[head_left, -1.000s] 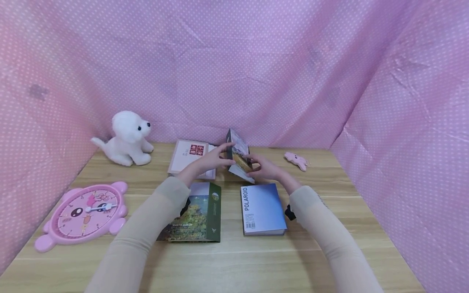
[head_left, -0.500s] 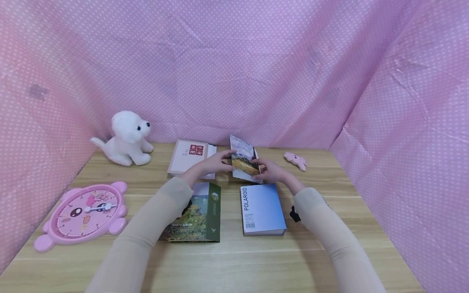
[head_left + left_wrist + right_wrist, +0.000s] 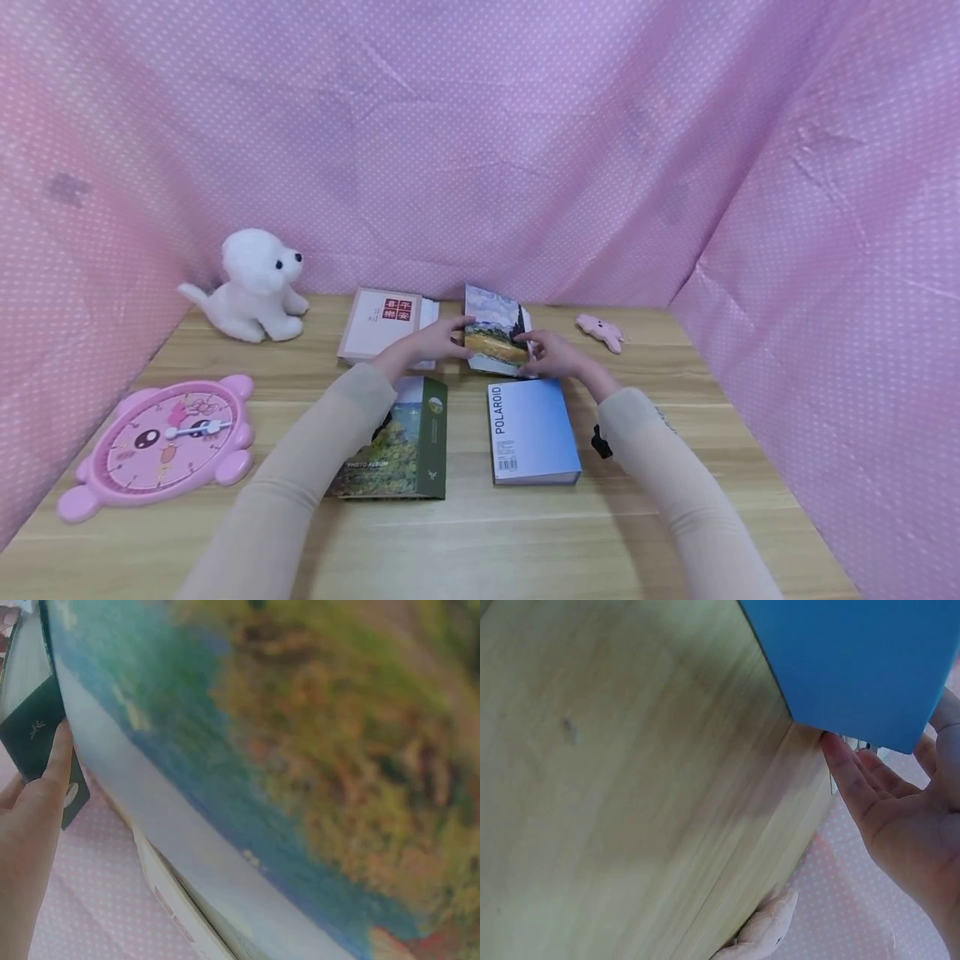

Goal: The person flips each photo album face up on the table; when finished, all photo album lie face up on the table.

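Observation:
Both hands hold a photo album (image 3: 495, 331) with a painted landscape cover at the back middle of the table. My left hand (image 3: 437, 340) grips its left edge between thumb and fingers; the left wrist view shows a finger along the dark green spine (image 3: 34, 727). At the right edge, my right hand (image 3: 553, 354) holds on with its fingers spread over the cover's side. In the right wrist view, the blue POLAROID album (image 3: 855, 667) hides most of what that hand (image 3: 915, 825) holds.
A white album with red characters (image 3: 378, 325) lies left of the left hand. Nearer are a green photo album (image 3: 405, 442), partly under the left forearm, and the POLAROID album (image 3: 534, 433). A white plush dog (image 3: 258, 287), pink clock (image 3: 168, 446) and small pink toy (image 3: 600, 332) stand around.
The held album has turned from steeply tilted to a flatter pose, its painted cover now facing up more fully. Both hands have moved with it, and the view has shifted slightly.

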A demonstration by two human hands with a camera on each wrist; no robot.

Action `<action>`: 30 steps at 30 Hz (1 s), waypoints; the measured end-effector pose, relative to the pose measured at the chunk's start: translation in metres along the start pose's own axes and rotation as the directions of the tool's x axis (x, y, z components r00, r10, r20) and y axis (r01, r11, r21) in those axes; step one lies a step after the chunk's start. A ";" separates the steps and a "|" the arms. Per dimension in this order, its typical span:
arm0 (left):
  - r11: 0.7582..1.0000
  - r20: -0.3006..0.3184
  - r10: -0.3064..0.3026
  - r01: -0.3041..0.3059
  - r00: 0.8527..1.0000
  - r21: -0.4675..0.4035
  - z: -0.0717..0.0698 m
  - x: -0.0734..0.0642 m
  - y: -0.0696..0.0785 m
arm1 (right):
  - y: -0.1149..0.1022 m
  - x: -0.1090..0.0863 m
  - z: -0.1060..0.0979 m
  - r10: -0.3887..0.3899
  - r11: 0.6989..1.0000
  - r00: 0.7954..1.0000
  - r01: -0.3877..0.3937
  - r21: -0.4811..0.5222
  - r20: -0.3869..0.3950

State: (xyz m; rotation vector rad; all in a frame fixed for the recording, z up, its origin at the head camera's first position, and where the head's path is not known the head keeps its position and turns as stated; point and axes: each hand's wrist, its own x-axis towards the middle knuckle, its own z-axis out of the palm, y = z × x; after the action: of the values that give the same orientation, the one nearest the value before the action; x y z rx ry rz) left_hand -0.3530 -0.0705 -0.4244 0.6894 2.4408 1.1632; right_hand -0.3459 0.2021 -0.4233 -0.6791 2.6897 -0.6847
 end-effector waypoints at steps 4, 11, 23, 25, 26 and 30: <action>1.000 0.003 0.007 -0.007 1.000 0.010 0.003 0.001 -0.002 | 0.004 0.000 0.000 0.010 1.000 1.000 -0.010 -0.014 -0.005; 1.000 0.016 -0.008 0.008 1.000 0.010 0.004 -0.002 -0.003 | 0.006 0.001 -0.001 0.030 0.999 1.000 -0.030 -0.023 -0.006; 0.999 0.010 -0.032 0.032 0.999 0.010 -0.001 -0.012 -0.002 | 0.003 -0.001 -0.003 0.027 0.999 1.000 -0.026 -0.040 0.009; 0.999 0.012 -0.036 0.037 0.999 -0.022 -0.004 -0.016 -0.001 | 0.002 -0.003 -0.004 0.027 0.999 1.000 -0.026 -0.039 0.008; 0.999 0.014 -0.036 0.037 0.999 -0.037 -0.006 -0.018 0.000 | 0.001 -0.005 -0.005 0.028 0.999 1.000 -0.028 -0.037 0.002; 0.998 0.015 -0.028 0.029 0.999 -0.052 -0.014 -0.026 0.000 | -0.003 -0.011 -0.009 0.007 0.999 1.000 -0.008 -0.038 -0.020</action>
State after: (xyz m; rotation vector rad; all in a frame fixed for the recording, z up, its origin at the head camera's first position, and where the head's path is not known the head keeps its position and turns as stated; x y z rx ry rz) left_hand -0.3385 -0.0935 -0.4133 0.6435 2.3919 1.2019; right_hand -0.3390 0.2091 -0.4124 -0.6751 2.7284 -0.6431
